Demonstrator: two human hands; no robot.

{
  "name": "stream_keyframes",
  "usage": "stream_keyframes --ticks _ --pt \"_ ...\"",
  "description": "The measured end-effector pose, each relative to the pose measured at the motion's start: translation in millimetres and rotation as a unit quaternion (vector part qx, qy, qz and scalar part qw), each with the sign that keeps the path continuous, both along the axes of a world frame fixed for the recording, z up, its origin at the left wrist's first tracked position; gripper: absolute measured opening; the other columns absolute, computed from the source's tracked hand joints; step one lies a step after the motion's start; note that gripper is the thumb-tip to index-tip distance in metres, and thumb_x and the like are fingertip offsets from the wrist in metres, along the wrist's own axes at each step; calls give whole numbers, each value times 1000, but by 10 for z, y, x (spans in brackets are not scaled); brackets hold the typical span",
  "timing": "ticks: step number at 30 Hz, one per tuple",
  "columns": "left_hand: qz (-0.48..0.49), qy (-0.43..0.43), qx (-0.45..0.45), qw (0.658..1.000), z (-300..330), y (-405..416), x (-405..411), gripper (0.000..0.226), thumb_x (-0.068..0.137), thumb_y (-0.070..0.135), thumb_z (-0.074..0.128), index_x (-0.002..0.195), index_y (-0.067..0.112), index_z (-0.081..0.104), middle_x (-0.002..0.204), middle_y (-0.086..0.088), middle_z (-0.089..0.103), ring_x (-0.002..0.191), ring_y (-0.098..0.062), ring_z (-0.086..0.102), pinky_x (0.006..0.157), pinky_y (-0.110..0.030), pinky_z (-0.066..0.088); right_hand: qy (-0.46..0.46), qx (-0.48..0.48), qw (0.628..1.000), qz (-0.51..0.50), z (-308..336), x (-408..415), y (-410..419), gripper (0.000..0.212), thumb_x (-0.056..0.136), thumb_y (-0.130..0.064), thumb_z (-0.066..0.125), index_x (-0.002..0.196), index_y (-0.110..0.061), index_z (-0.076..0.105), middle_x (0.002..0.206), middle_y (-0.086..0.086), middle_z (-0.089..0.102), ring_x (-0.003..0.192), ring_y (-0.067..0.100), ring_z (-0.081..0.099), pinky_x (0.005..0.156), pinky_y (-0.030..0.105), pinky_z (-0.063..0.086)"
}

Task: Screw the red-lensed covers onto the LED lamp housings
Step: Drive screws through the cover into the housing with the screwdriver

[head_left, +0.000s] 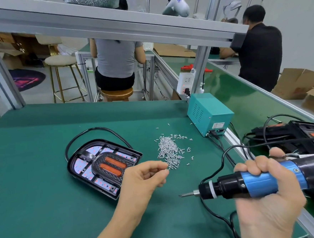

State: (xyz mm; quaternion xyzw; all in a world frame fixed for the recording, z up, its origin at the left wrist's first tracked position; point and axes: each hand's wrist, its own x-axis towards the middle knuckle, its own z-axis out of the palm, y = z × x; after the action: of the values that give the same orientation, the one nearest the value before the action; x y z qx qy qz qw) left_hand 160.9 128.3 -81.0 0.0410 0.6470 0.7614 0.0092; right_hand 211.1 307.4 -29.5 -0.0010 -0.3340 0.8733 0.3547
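A black lamp housing (103, 165) lies on the green mat (47, 210), left of centre, with a white LED board and two red lenses (111, 166) showing in its cover. Its black cable (83, 137) loops behind it. A heap of small silver screws (168, 151) lies to its right. My left hand (143, 177) hovers between housing and heap, thumb and fingertips pinched together at the heap's near edge; whether a screw sits between them I cannot tell. My right hand (265, 191) grips a blue and black electric screwdriver (250, 183), bit pointing left above the mat.
A teal power box (209, 113) stands behind the screws with cords running to the screwdriver. A black tray of lamp parts and wires (291, 137) sits at the right beyond the bench rail. Two people work at benches farther back. A stool stands at back left.
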Motion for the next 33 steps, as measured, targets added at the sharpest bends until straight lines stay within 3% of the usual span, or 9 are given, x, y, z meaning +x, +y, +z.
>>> stream_keyframes --ticks 5,12,15,27,33 --pt "-16 -5 69 997 150 -103 146 19 59 16 75 78 16 79 68 -10 70 55 -10 57 57 -18 49 25 -43 998 23 162 -63 -69 20 78 -12 45 86 -26 57 61 -12 46 54 4 45 62 18 47" --pt "-18 1 94 995 203 -149 263 21 63 22 71 82 18 79 71 -8 72 56 -9 57 56 -18 48 54 -67 995 50 306 -120 -164 18 78 -14 45 85 -25 56 61 -12 46 53 3 45 62 18 45" --pt "-24 7 82 996 217 -169 271 22 61 17 83 83 18 79 72 -9 73 56 -9 57 56 -18 48 60 -68 994 56 356 -143 -187 17 78 -14 45 85 -25 57 61 -12 46 53 3 45 61 18 44" --pt "-24 16 82 996 275 -198 298 16 65 17 72 79 19 79 70 -9 72 55 -8 57 58 -16 48 64 -64 994 65 383 -170 -238 18 78 -14 44 83 -24 58 60 -12 48 52 4 46 60 18 45" --pt "-34 22 71 997 303 -219 295 20 60 14 85 78 18 79 68 -9 71 56 -8 56 60 -16 49 65 -58 994 65 399 -177 -247 19 78 -12 44 84 -23 58 60 -11 47 51 4 46 61 17 45"
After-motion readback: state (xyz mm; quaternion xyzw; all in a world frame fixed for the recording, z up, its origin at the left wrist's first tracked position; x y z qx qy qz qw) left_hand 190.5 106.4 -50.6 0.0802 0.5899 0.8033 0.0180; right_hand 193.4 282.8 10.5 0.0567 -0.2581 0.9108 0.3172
